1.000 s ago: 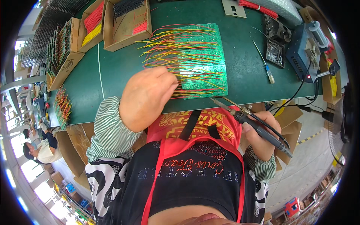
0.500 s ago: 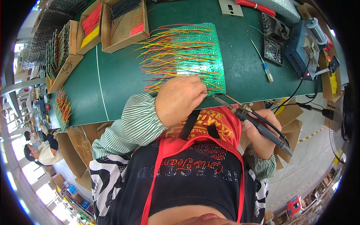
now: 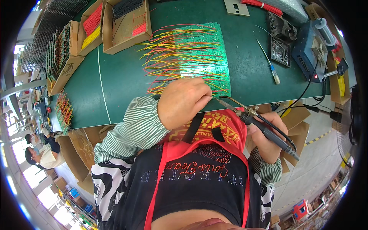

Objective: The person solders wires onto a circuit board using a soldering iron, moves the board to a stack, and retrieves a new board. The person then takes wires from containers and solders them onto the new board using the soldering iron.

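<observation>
A green circuit board panel (image 3: 224, 57) lies on the bench with many red and yellow wires (image 3: 165, 57) fanned out to its left. Over the panel's near edge, my left hand (image 3: 186, 100) is closed in a pinch; whatever lies between the fingertips is too small and hidden to make out. My right hand (image 3: 268, 132) grips a soldering iron (image 3: 270, 134) by its dark handle, with a thin curved solder guide tube clamped along it. The iron's tip points left, meeting the panel's near corner right beside my left fingertips.
Cardboard boxes of cut wires (image 3: 126, 38) stand at the back left, beside a box of upright boards (image 3: 63, 57). A wired board (image 3: 64, 111) lies at the left edge. On the right are a brush (image 3: 274, 73), a dark metal tray (image 3: 280, 51) and a blue soldering station (image 3: 308, 51).
Almost nothing differs. The iron's tip and my left fingertips have shifted very slightly at the panel's near corner; both hands keep their grip.
</observation>
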A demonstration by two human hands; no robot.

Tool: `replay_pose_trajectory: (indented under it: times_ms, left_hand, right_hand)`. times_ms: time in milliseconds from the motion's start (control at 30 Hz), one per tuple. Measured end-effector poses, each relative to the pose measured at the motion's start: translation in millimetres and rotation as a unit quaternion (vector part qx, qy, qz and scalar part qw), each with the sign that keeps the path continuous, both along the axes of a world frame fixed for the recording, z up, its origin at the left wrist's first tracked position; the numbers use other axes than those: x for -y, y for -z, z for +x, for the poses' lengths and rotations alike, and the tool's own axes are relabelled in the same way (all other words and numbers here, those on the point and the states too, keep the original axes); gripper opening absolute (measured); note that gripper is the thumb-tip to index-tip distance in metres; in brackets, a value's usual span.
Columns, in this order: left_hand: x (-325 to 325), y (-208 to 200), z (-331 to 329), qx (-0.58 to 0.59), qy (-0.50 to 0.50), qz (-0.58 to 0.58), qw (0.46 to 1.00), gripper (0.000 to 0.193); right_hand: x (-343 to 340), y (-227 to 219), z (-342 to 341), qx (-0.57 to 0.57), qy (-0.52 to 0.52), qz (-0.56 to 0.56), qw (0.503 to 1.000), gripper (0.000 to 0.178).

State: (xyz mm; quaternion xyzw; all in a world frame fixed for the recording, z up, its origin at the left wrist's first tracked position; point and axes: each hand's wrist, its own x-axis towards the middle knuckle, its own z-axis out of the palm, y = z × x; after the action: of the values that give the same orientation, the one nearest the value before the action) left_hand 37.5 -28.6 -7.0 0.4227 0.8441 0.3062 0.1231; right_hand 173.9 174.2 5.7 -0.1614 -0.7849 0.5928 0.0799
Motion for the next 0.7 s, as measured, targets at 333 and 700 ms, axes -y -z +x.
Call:
replay_pose_trajectory:
  times_ms: [333,700]
  left_hand:
    - [-1.3,2.4,3.7,-0.021,-0.004,-0.011,1.000,0.009]
    - [-1.4,0.7,0.6,-0.023,-0.002,-0.010,1.000,0.009]
  right_hand:
    - [-0.6,-0.5,-0.4,0.008,-0.018,0.020,1.000,0.018]
    - [-7.5,0.0,0.7,0.006,0.015,-0.036,0.999,0.020]
